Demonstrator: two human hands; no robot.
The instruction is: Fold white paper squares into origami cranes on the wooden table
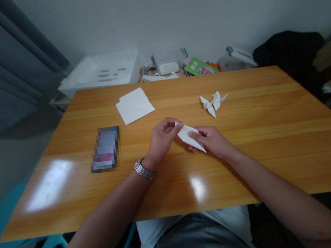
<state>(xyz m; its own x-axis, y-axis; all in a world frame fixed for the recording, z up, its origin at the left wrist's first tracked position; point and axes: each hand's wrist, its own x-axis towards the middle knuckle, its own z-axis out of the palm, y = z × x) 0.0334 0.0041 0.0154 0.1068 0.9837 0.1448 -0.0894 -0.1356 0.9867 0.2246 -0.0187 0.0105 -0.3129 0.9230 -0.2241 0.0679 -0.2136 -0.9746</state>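
Observation:
Both my hands meet over the middle of the wooden table (246,163) on a narrow folded piece of white paper (188,136). My left hand (162,138), with a metal watch on its wrist, pinches the paper's upper left tip between thumb and fingers. My right hand (211,139) grips the paper's lower right part, fingers curled over it. A finished white paper crane (213,102) lies on the table beyond my right hand, apart from it.
A small stack of white paper sheets (134,104) lies at the far left of the table. A phone (105,149) rests left of my left hand. Behind the table's far edge are a white tray (100,69), boxes and a black bag (290,49).

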